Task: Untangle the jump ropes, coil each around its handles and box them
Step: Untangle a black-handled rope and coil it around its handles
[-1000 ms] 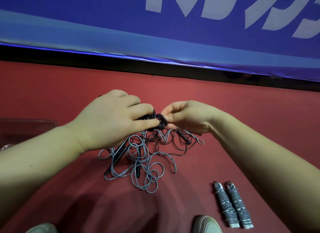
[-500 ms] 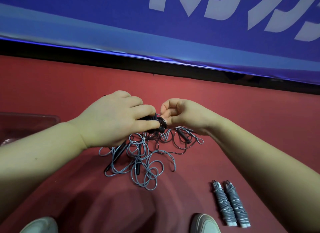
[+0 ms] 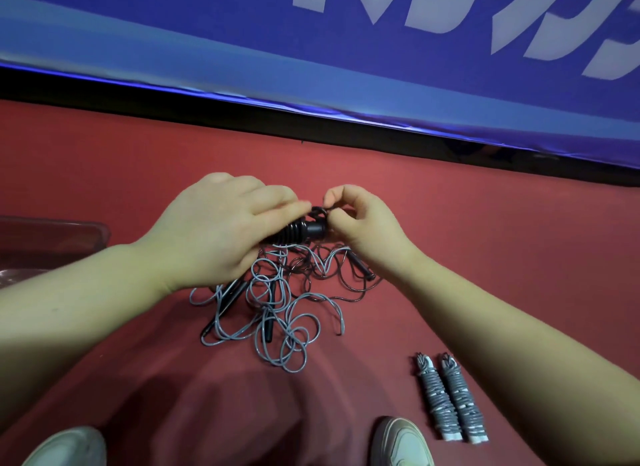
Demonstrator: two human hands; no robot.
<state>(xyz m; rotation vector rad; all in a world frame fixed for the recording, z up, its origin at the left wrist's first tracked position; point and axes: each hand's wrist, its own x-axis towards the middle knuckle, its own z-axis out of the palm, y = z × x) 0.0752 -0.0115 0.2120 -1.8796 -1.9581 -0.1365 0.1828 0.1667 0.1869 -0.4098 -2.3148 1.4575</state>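
My left hand [image 3: 221, 230] grips black jump-rope handles wrapped in black cord [image 3: 299, 230] above the red floor. My right hand [image 3: 360, 223] pinches the black cord's loop at the handles' right end. Below both hands lies a tangle of grey rope [image 3: 277, 313] mixed with dark rope and loose black handles [image 3: 360, 269]. A finished grey rope coiled around its white handles [image 3: 450, 399] lies at the lower right.
A clear plastic box [image 3: 52, 237] sits at the left edge. A blue banner [image 3: 311, 67] over a black strip runs along the back. My two shoes [image 3: 401, 445] show at the bottom edge on the red floor [image 3: 502, 243].
The black wrapped handles have come further out from under my left hand. My right hand has lifted slightly and now pinches the cord loop at their end.
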